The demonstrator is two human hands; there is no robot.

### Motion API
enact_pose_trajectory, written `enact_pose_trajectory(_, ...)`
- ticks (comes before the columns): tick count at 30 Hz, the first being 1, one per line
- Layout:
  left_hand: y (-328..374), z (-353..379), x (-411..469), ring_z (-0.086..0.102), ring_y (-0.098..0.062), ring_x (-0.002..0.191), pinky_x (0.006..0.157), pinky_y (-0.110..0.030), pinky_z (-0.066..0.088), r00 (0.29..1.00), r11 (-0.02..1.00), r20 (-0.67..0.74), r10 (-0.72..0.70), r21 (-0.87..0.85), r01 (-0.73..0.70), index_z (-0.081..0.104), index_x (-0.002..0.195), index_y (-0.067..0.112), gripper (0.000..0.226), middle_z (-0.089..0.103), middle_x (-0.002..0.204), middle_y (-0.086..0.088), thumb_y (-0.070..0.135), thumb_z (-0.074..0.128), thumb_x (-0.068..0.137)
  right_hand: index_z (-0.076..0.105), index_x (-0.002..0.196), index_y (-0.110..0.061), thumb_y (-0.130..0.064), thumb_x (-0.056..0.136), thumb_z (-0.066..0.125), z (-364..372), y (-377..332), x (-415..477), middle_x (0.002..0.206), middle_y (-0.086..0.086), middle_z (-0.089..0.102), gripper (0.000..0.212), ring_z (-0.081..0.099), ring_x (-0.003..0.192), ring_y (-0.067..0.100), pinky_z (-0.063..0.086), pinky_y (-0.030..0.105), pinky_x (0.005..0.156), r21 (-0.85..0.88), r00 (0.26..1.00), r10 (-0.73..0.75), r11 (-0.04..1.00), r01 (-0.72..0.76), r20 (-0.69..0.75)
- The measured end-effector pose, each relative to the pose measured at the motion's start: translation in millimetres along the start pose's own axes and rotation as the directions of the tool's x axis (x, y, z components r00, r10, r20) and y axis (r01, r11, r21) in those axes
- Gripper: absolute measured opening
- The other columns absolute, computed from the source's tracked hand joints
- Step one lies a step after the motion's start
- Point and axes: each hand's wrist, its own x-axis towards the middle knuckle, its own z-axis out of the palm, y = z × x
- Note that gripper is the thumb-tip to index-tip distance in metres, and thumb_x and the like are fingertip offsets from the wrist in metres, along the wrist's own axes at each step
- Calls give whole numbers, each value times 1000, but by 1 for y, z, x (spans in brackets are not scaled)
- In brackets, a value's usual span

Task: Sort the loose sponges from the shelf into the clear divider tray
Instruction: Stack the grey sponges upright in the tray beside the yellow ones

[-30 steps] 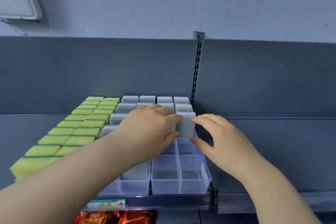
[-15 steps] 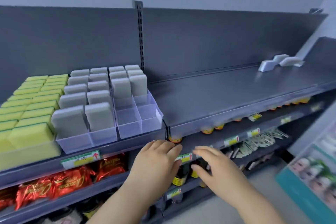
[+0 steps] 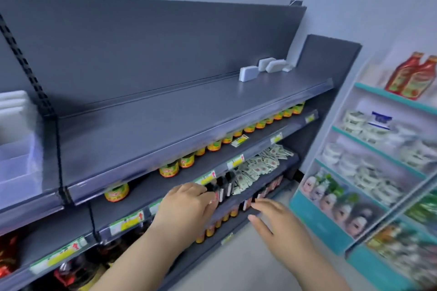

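Both hands hold nothing. Far left, the clear divider tray [image 3: 16, 168] (only its right part shows) sits on the grey shelf [image 3: 165, 120]. Lower down, the left hand [image 3: 186, 205], fingers loosely bent, hangs before dark bottles [image 3: 223, 186]; the right hand [image 3: 276, 227] is spread flat beside it. At the shelf's far right end stand the loose sponges [image 3: 248, 73], all white.

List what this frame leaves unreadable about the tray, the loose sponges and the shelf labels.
- clear divider tray: head view, cut by the left edge; free compartments uncountable.
- loose sponges: head view, far and overlapping; three or four, unclear.
- shelf labels: head view, motion-blurred; text illegible.
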Motion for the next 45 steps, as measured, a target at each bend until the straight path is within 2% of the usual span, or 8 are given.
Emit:
enact_pose_trajectory(3,48,24,65,66,-14,72,63,-24,52,998,999,-41,41,-6,-42,71,72,26,34,67,73,12,35,40,80,49,127,-30,-59,89,29,-40,68,6,134,-16,46,52,40,123,4,27,14,97,-32,998,66,997,-65,6)
enact_pose_trajectory(8,105,61,148,66,-13,76,69,-25,52,996,998,-67,54,-28,-56,72,75,27,36,68,76,12,36,38,82,51,125,-33,-93,47,-12,-80,164,21,126,-20,46,117,41,121,2,28,15,98,-4,990,135,991,-135,-39)
enact_pose_trajectory(13,118,82,207,67,-17,89,79,-32,52,991,1000,-130,21,-14,-23,74,83,25,37,71,85,8,35,39,85,51,125,-29,-47,93,36,-100,206,68,128,-15,49,40,41,121,3,28,13,93,73,991,131,989,-131,-4)
enact_pose_trajectory(19,89,116,297,65,-22,99,87,-41,50,984,997,-161,-72,-13,71,72,101,21,42,71,99,3,37,35,88,56,117,-27,-38,96,39,-115,233,177,115,-17,52,30,46,109,1,40,25,96,136,1000,-20,990,21,-16)
enact_pose_trajectory(27,28,158,449,66,-25,97,86,-43,50,977,988,-158,-144,34,151,71,103,19,32,71,101,0,32,48,85,53,124,-30,-37,94,43,-165,289,337,119,-22,46,33,41,110,-8,26,7,92,68,995,-62,995,68,-83)
enact_pose_trajectory(30,11,167,496,65,-26,98,87,-44,49,970,982,-166,-177,33,185,70,105,17,27,70,103,-3,21,69,79,54,123,-30,-38,94,43,-186,311,382,115,-24,48,32,42,108,-7,28,10,91,88,988,-46,994,59,-146)
enact_pose_trajectory(34,2,173,542,67,-24,93,84,-40,51,971,976,-171,-169,110,189,72,101,17,29,71,99,-2,25,59,76,54,121,-32,-39,93,43,-195,331,436,114,-26,48,31,44,111,-7,33,14,96,179,989,-72,979,95,-131)
enact_pose_trajectory(45,-23,199,636,67,-29,91,73,-40,54,889,876,-187,-417,176,448,71,99,10,34,69,102,-7,7,79,66,53,123,-32,-33,93,48,-232,396,614,125,-22,45,31,34,113,-12,27,11,94,196,941,-333,921,337,-54)
